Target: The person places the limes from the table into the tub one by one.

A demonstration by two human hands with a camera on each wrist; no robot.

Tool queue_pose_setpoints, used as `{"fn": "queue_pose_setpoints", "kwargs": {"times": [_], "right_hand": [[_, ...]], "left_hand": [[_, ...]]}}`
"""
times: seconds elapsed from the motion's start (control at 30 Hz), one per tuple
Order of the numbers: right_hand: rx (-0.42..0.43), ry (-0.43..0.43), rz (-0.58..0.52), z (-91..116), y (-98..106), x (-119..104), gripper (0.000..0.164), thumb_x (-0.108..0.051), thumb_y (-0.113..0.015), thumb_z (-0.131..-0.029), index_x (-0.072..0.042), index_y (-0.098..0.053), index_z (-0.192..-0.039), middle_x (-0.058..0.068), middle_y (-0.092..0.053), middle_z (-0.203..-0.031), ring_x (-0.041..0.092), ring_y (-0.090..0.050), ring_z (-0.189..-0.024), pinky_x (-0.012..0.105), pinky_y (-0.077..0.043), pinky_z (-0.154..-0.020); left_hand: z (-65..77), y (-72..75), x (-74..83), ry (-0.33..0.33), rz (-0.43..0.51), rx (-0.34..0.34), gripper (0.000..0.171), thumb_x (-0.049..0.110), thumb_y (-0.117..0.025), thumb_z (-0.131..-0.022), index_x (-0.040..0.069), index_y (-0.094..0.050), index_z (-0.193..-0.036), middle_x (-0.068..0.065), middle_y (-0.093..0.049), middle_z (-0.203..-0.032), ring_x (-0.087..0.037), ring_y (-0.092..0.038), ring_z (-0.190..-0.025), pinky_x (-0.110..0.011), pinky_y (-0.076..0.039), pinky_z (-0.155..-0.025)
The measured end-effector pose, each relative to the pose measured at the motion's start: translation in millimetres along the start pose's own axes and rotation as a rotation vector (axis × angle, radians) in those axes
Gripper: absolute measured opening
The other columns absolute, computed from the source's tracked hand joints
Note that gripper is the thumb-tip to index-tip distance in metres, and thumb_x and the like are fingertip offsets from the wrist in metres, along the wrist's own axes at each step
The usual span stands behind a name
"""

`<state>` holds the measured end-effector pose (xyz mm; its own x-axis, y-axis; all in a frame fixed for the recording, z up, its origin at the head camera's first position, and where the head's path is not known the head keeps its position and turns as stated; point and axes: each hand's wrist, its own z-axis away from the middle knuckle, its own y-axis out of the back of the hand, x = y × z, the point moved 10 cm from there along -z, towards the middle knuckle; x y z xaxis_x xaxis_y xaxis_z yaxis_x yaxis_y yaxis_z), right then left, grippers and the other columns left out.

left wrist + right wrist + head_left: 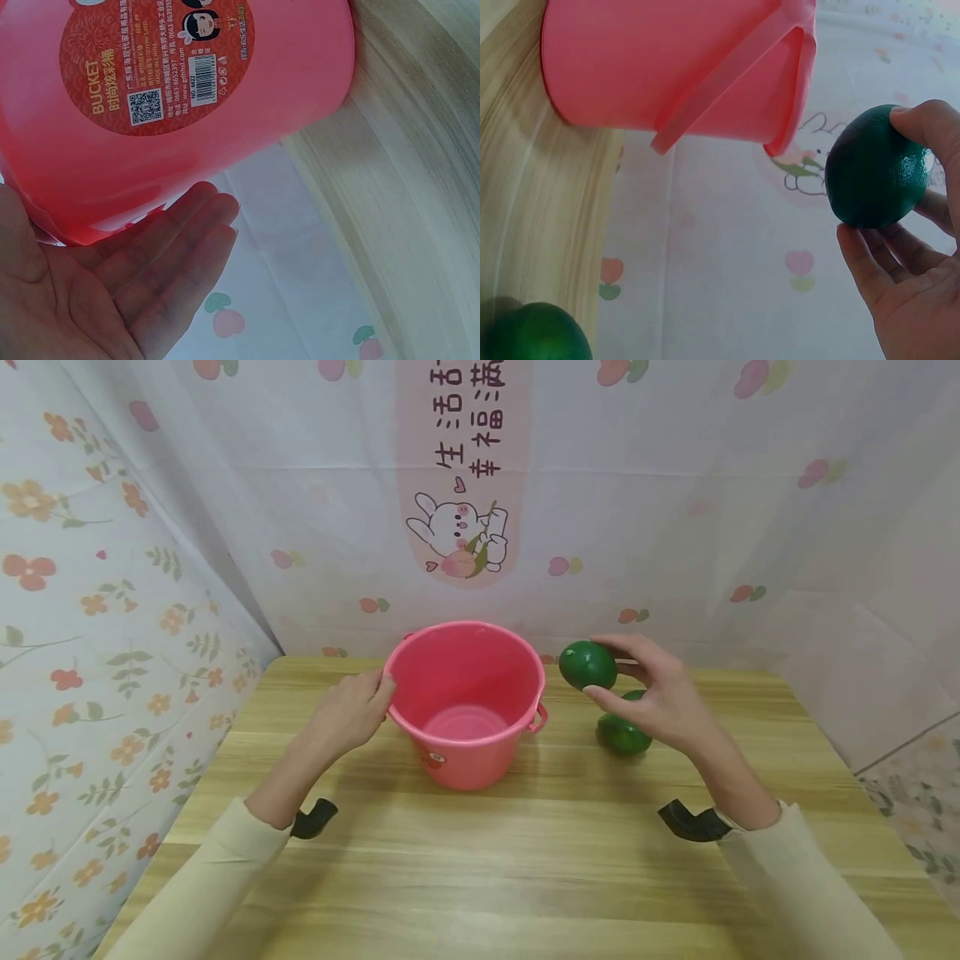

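A pink plastic bucket stands upright on the table, its inside visible from above. My left hand holds its left rim, thumb over the edge and fingers along the outer wall; the left wrist view shows these fingers extended beside the bucket's red label. To the right of the bucket, my right hand pinches a glossy dark green avocado between thumb and fingers, raised above the table. Another green avocado lies on the table below that hand, which partly hides it.
The wood-grain table reaches back to a printed curtain with a rabbit drawing. A flowered cloth hangs along the left side. The bucket's handle hangs down on its right side. Black straps sit at both wrists.
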<state>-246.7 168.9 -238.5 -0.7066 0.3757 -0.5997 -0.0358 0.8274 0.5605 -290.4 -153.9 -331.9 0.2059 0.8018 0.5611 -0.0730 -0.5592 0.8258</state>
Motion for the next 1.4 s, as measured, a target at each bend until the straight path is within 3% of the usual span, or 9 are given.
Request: {"fn": "queue_pose_setpoints", "kwargs": {"times": [0.6, 1.03, 1.3, 1.4], "right_hand": [[0.006, 0.047, -0.057, -11, -16, -16, 0.059, 0.021, -0.079, -0.074, 0.014, -0.056, -0.128, 0.023, -0.059, -0.122, 0.013, -0.059, -0.111, 0.025, -0.049, -0.093], [-0.022, 0.084, -0.069, -22, -33, -29, 0.059, 0.017, -0.081, -0.075, 0.012, -0.057, -0.129, 0.023, -0.059, -0.124, 0.028, -0.058, -0.113, 0.028, -0.049, -0.095], [-0.058, 0.079, -0.046, -27, -50, 11, 0.067, 0.005, -0.087, -0.076, -0.004, -0.06, -0.137, 0.007, -0.059, -0.13, 0.022, -0.056, -0.117, 0.031, -0.05, -0.095], [-0.088, 0.07, -0.041, -30, -57, 13, 0.067, -0.001, -0.087, -0.078, -0.008, -0.06, -0.138, 0.003, -0.059, -0.131, 0.021, -0.056, -0.118, 0.035, -0.051, -0.094]], "left_hand": [[-0.3, -2.4, -3.2, 0.009, -0.005, -0.021, 0.039, 0.029, -0.029, -0.107, 0.008, -0.061, -0.096, -0.005, -0.058, -0.078, -0.024, -0.052, -0.065, -0.039, -0.043, -0.059], [-0.2, -2.0, -0.8, -0.008, -0.022, -0.009, 0.042, 0.03, -0.029, -0.108, 0.006, -0.062, -0.099, -0.004, -0.06, -0.079, -0.024, -0.056, -0.07, -0.04, -0.045, -0.062], [-0.4, -1.5, -0.5, -0.015, -0.013, -0.003, 0.039, 0.029, -0.03, -0.108, 0.009, -0.059, -0.093, -0.004, -0.06, -0.077, -0.023, -0.056, -0.068, -0.039, -0.045, -0.061], [-0.1, -1.5, -0.6, -0.014, -0.007, -0.003, 0.038, 0.028, -0.03, -0.108, 0.009, -0.059, -0.092, -0.004, -0.06, -0.076, -0.022, -0.057, -0.067, -0.039, -0.045, -0.06]]}}
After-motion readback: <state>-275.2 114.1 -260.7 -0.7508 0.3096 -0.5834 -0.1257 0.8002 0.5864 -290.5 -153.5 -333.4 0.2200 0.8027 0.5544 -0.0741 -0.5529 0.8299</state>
